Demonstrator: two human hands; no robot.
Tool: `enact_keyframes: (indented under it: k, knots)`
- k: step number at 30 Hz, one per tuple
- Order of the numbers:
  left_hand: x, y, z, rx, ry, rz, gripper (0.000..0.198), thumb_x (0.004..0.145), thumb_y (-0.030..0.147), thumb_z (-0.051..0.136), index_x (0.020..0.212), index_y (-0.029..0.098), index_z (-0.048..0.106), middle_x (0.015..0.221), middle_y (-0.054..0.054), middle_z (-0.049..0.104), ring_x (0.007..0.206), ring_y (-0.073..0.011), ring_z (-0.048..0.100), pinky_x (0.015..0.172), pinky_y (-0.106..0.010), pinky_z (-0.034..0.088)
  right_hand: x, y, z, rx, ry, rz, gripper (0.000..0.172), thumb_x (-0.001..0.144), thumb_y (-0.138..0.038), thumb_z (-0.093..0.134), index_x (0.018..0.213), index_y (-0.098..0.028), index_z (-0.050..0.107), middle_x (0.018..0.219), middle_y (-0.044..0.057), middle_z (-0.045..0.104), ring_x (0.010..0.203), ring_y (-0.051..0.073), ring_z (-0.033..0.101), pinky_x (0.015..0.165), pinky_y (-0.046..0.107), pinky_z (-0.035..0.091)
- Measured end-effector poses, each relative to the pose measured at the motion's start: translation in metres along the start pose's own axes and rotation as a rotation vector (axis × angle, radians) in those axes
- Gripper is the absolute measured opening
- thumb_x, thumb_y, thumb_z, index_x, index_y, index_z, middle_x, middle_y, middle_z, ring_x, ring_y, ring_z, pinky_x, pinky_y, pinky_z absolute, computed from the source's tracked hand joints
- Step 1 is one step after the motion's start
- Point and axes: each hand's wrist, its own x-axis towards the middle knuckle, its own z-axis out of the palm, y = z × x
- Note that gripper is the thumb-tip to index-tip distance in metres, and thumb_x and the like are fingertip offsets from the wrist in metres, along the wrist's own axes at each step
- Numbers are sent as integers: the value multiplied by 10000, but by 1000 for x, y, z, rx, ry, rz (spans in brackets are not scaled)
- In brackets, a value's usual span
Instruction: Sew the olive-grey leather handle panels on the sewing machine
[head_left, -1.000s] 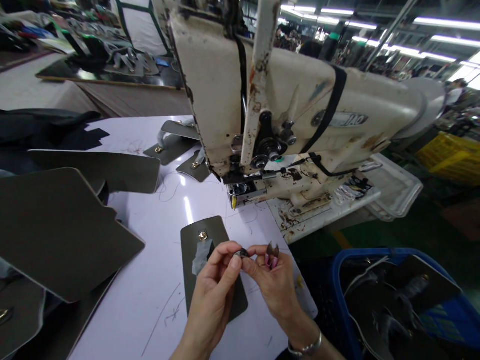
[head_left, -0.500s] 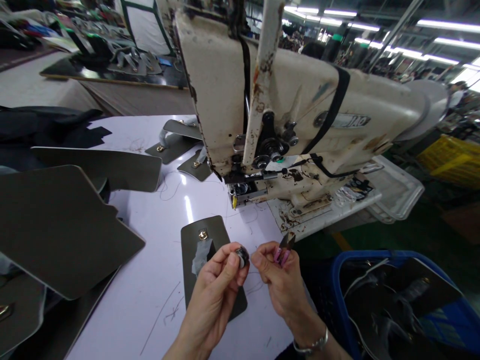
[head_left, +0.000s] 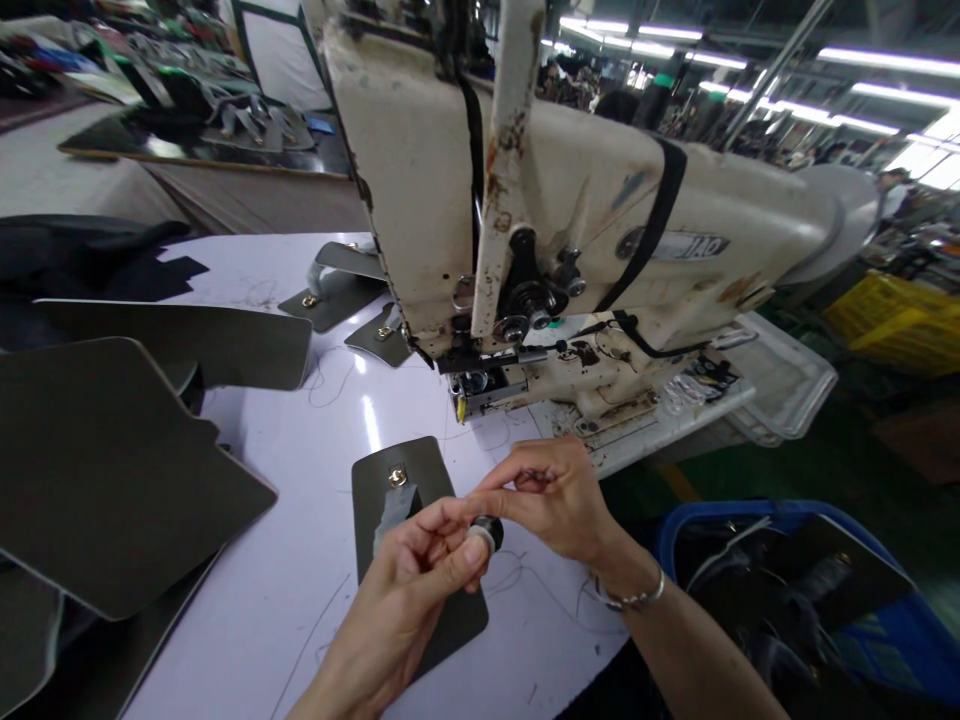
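While the left hand (head_left: 412,580) pinches the round piece (head_left: 491,530), dark side rightward, long axis unclear, the right hand (head_left: 559,500) pinches alongside.

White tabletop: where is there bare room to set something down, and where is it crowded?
Mostly bare: the tabletop between the large olive panel and the gold-clasped panel beneath the left hand. Crowded: the left side, where panels overlap, and the smaller panels beside the sewing machine.

The small round piece (head_left: 491,528) is black and silvery-white; the flat rounded panel (head_left: 459,622), dark olive; the cream metal sewing machine (head_left: 585,170), blotched rust-brown; the near-right plastic basket (head_left: 679,519), blue.
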Motion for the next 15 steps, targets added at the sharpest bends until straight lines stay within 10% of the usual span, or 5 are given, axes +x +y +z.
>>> enact_keyframes:
  k: [7,11,15]
  knots:
    - [2,16,-11,101,165,54,328,662,310,886,919,141,773,699,-35,650,601,-84,544,550,-157,469,15,56,9,-127,88,188,269,801,-435,782,742,-172,781,509,-45,501,482,82,380,477,215,300]
    - [5,20,-20,155,235,104,370,662,321,887,979,161,781,713,-38,674,634,-96,571,574,-152,490,15,112,18,-488,109,115,274,863,-238,713,1130,-190,753,947,74,700,842,194,627,805,317,507]
    - [7,16,-31,259,254,149,370,703,335,860,1025,171,776,768,-44,689,686,-100,590,618,-148,492,7,117,29,-705,187,-19,352,943,-196,591,1286,-225,668,1300,143,613,1216,310,530,1068,523,398]
